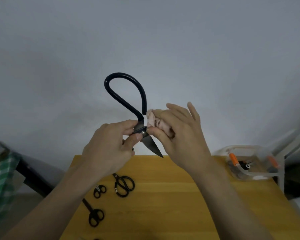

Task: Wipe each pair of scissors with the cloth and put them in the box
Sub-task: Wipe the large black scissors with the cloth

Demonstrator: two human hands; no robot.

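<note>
Head view | left hand (109, 149) pinched large scissors (139, 118) at pivot above surface's (180, 196) far edge | right hand (178, 134) pressed cloth (154, 121) beside blade | risk: downward tip slipping, nicking fingers | box (255, 174) far-right corner

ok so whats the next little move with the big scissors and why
Probably slide the cloth in the right hand down the blade: it sits bunched near the pivot of the big scissors, which the left hand pinches, and the tip below looks uncovered.
</note>
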